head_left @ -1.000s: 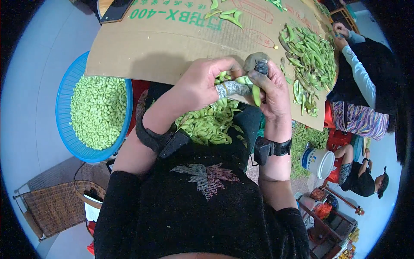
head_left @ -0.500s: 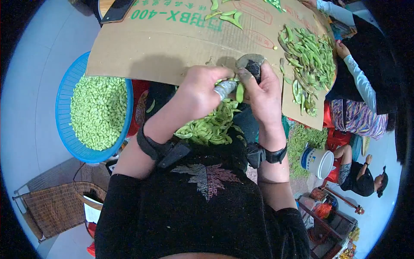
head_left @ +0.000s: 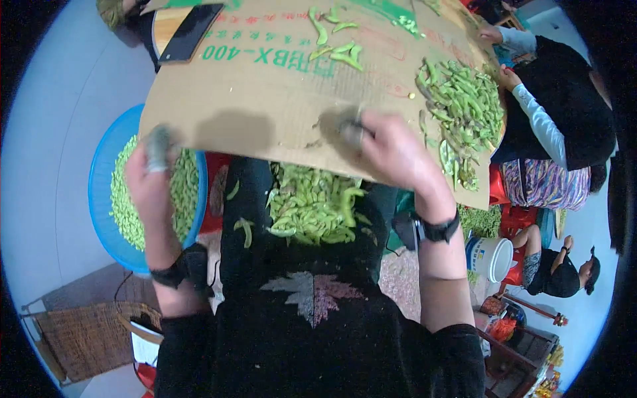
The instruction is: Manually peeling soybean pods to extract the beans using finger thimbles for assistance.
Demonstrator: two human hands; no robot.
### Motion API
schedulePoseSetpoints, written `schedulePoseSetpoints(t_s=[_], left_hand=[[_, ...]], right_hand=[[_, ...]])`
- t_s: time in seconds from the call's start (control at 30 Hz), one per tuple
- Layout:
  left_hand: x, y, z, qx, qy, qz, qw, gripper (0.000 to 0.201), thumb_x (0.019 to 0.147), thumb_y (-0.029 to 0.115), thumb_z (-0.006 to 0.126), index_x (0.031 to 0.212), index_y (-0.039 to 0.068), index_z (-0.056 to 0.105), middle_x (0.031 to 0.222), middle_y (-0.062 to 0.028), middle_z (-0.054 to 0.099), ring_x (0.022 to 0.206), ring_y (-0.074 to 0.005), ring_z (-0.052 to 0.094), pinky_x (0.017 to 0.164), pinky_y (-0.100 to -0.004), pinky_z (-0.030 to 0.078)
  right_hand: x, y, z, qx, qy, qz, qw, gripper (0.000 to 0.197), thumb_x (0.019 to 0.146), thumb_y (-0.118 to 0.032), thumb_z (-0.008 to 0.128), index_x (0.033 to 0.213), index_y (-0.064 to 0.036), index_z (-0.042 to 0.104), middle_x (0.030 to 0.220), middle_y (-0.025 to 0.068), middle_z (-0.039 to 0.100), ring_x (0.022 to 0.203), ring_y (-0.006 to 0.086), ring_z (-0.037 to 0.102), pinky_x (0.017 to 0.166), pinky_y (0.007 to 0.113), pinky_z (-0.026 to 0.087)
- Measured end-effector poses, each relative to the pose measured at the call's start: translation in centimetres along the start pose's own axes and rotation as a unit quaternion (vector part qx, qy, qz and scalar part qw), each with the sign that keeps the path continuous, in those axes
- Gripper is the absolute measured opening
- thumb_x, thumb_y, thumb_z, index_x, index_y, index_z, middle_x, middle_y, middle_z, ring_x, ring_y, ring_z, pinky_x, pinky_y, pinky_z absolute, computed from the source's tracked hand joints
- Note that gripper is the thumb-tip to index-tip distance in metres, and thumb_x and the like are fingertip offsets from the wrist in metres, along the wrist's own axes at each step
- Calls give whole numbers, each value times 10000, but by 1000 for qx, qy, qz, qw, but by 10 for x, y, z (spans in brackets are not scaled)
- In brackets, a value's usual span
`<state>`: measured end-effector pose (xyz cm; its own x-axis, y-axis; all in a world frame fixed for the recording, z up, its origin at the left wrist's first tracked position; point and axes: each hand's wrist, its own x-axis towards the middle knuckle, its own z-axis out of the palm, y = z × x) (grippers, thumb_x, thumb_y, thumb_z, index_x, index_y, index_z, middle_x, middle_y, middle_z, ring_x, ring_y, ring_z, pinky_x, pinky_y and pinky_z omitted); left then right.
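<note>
Left hand (head_left: 147,176) swung over blue basket (head_left: 97,192) | right hand (head_left: 393,147) parted, above cardboard (head_left: 182,109) | grips too blurred to tell | shelling seemed between pods (head_left: 312,212)

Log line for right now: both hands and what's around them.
left hand: over blue basket of green beans; right hand: over cardboard, blurred; pod heap: on lap; pod pile: on cardboard's right side

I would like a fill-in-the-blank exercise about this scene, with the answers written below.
1. The left hand appears in front of a round basin coloured ____.
2. The wearer's hand nearer the white bucket is the ____ one.
3. The large pod pile lies on brown ____.

Answers: blue; right; cardboard.
</note>
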<state>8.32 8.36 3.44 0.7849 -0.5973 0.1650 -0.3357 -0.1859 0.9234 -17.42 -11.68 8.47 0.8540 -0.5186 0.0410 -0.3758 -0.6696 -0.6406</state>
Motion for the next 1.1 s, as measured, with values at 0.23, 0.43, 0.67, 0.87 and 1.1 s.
schedulePoseSetpoints(t_s=[0.23, 0.43, 0.67, 0.87, 1.1], left_hand=[[-3, -58, -60, 467, 84, 177, 862, 233, 771, 78, 575, 991, 26, 635, 1111, -163, 581, 1022, -342, 529, 867, -381, 410], [-20, 20, 16, 233, 37, 275, 932, 248, 731, 34, 627, 979, 56, 627, 999, -132, 579, 940, -302, 551, 779, -379, 458], [-25, 65, 123, 177, -130, 486, 846, 426, 664, 91, 586, 1090, 90, 604, 1066, -67, 571, 910, -233, 536, 781, -379, 414], [-22, 61, 147, 97, -168, 424, 885, 324, 614, 57, 621, 938, 57, 626, 933, -95, 590, 815, -223, 556, 740, -353, 406], [-41, 60, 162, -462, -230, -61, 854, 158, 818, -30, 498, 927, -21, 613, 823, -24, 607, 725, -84, 542, 681, -233, 434]], right_hand=[[83, 86, -7, -207, 143, 89, 964, 243, 750, -208, 597, 865, 4, 566, 822, 242, 599, 796, 403, 579, 718, 449, 469], [61, 55, -8, -141, 138, 108, 974, 221, 725, -174, 584, 811, 30, 577, 803, 250, 598, 776, 397, 585, 706, 461, 463], [6, 12, -4, 274, -2, 161, 948, 151, 773, -138, 606, 843, -4, 610, 635, -3, 537, 614, 44, 472, 535, 225, 400], [-19, 5, 0, 413, 75, 150, 895, 199, 880, -182, 552, 966, -3, 553, 701, -16, 539, 619, 75, 473, 564, 235, 414], [-33, -5, 24, 419, 54, 131, 897, 221, 952, -232, 376, 899, -51, 491, 622, -28, 446, 529, 61, 378, 481, 214, 326]])
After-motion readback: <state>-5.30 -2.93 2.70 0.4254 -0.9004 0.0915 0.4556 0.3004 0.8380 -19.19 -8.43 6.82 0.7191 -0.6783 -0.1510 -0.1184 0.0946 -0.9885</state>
